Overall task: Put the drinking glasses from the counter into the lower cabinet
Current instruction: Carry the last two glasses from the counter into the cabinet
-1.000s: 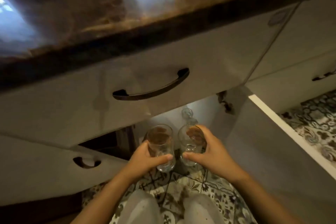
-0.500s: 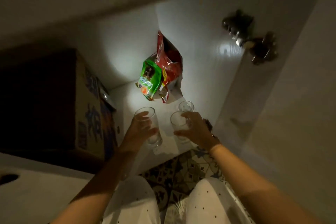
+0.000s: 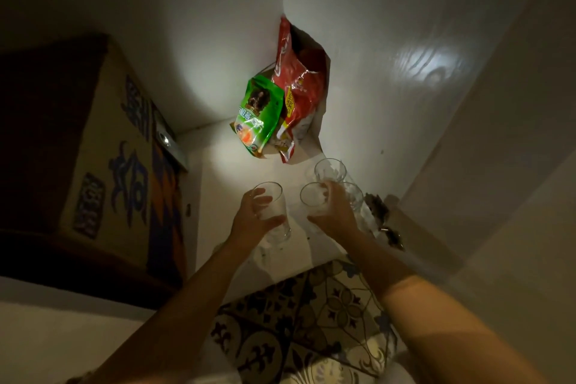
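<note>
I look into the open lower cabinet [image 3: 237, 162], lit by a spot of light. My left hand [image 3: 254, 221] grips a clear drinking glass [image 3: 276, 212] just above the white cabinet floor near its front edge. My right hand [image 3: 335, 212] is wrapped around a second clear glass [image 3: 311, 198] beside it. Behind the right hand stands another glass [image 3: 330, 170] on the cabinet floor, and a further glass [image 3: 353, 196] shows partly at the right of my fingers.
A green snack bag [image 3: 258, 117] and a red bag [image 3: 300, 93] lean in the back corner. A large cardboard box [image 3: 118, 171] fills the cabinet's left side. The door hinge [image 3: 378, 204] is at the right wall. Patterned floor tiles [image 3: 311, 315] lie below.
My view dropped from the counter and drawer front into the cabinet. Both hands carried their glasses forward and inside, down close to the cabinet floor beside the standing glasses.
</note>
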